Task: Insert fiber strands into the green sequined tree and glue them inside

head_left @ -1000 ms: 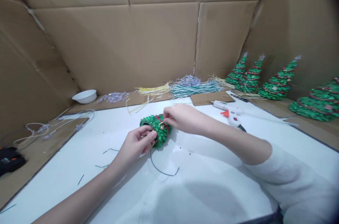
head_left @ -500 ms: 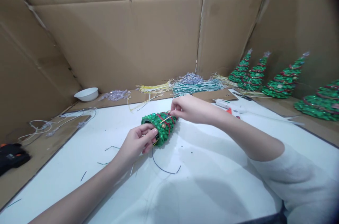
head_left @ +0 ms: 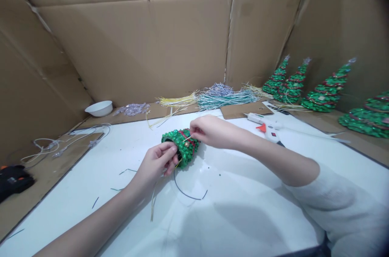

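A small green Christmas tree [head_left: 186,153] with red trim and beads lies on its side on the white tabletop, its hollow base turned to the left. My left hand [head_left: 162,158] is closed on the rim of that base, thumb outside and some fingers hidden at the opening. Over the tree's upper side, my right hand [head_left: 204,130] pinches a thin pale wire [head_left: 187,138] that runs down to the green surface; this hand covers the tip. Close to the base, a dark curved wire [head_left: 186,194] and pale strands [head_left: 152,204] rest on the table.
A white glue gun [head_left: 267,126] with an orange trigger lies right of my right hand. Finished trees [head_left: 325,93] stand along the right. Wire bundles [head_left: 227,99], clear plastic pieces [head_left: 133,109] and a white bowl [head_left: 99,108] line the back. A black tool [head_left: 15,180] sits left.
My right hand has moved a little left and down along the tree, with less of the pale wire showing. More of the glue gun is uncovered. My left hand stays at the base.
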`<state>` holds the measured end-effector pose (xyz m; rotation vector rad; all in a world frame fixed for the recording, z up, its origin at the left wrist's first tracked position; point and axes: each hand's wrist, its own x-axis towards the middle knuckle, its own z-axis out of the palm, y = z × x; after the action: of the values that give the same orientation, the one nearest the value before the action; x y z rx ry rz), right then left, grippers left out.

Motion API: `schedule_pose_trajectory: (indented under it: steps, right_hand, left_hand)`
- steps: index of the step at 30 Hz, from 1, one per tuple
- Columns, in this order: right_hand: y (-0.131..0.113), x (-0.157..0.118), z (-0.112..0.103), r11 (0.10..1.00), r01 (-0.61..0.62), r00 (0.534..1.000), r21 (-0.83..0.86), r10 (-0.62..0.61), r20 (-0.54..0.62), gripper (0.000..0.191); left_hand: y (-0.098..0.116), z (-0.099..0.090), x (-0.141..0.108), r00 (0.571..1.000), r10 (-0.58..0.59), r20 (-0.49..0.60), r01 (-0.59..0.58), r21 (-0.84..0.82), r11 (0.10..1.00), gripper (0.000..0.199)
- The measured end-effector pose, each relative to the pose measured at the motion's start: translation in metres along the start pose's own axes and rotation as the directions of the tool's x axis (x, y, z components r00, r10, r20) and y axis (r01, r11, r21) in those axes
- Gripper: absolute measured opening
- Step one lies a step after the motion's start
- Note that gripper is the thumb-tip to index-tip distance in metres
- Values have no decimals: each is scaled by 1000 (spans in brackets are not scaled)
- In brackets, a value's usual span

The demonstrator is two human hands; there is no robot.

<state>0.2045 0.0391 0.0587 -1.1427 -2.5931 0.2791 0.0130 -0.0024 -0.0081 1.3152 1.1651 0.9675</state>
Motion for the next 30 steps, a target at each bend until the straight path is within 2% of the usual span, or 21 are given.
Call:
schedule_pose_trajectory:
  steps: [3, 8, 12, 17, 19, 22, 25, 30]
  right_hand:
    - [-3, 2, 5, 999, 49, 998, -25, -50, -36, 14]
    - [0, 1, 2, 999, 48, 998, 19, -49, 33, 10]
    - [2, 1, 0, 993, 111, 993, 49, -110, -33, 9]
    - [1, 5, 4, 970, 138, 987, 200, -119, -106, 7]
    - [2, 6, 5, 962, 127, 989, 241, -106, -100, 8]
    - [4, 6, 4, 971, 149, 988, 188, -138, -74, 10]
    - [7, 5, 4, 975, 194, 980, 109, -188, -66, 9]
    - [7, 4, 5, 957, 278, 959, 80, -273, -72, 8]
  left_hand:
    - [-1, 0, 1, 1000, 4, -23, -4, -17, 1000, 28]
    - [-3, 0, 1, 1000, 14, -25, -15, -33, 999, 25]
    - [-3, 0, 0, 998, 26, -52, -25, 13, 1000, 26]
    - [8, -6, -6, 994, 40, -100, -14, 247, 969, 25]
    - [17, -10, -9, 988, 100, -116, -45, 406, 913, 24]
    - [27, -15, -12, 970, 203, -134, -84, 597, 798, 21]
    - [28, -16, -13, 969, 214, -126, -85, 642, 762, 22]
    - [21, -15, -10, 975, 199, -98, -101, 602, 792, 24]
